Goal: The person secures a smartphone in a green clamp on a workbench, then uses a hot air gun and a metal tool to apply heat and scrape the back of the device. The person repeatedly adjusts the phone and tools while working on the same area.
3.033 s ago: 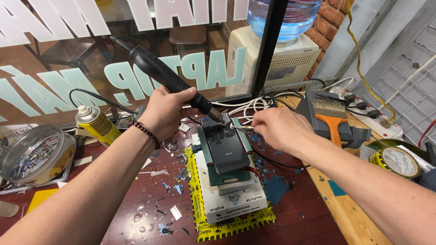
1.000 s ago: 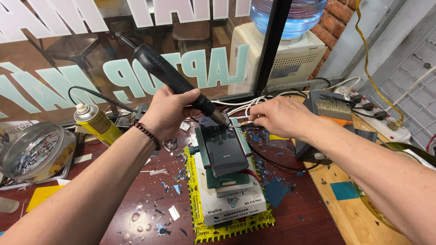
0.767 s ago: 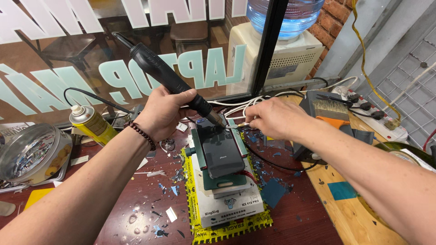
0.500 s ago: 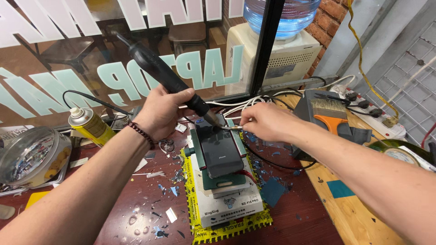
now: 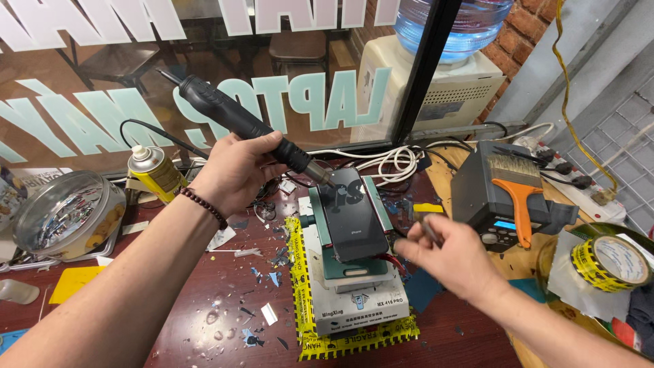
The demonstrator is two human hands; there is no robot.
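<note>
My left hand (image 5: 235,170) grips the black handle of a hot air gun (image 5: 231,119), its metal nozzle touching or just above the top left corner of a black phone (image 5: 351,215). The phone lies back up in a green clamp fixture (image 5: 315,204), which rests on a white box (image 5: 354,307) edged with yellow tape. My right hand (image 5: 456,262) hovers to the right of the phone, apart from it, pinching a thin grey metal tool (image 5: 429,228) between thumb and fingers.
Glass shards (image 5: 259,272) litter the dark red table. A yellow spray can (image 5: 155,170) and a round tin (image 5: 65,218) stand at left. At right sit a black station (image 5: 477,191) with an orange-handled brush (image 5: 518,191) and a yellow tape roll (image 5: 610,262). White cables (image 5: 388,160) coil behind.
My right hand has drawn back from the phone's top edge, moving right and toward me with the thin tool. My left hand keeps the hot air gun at the phone's top.
</note>
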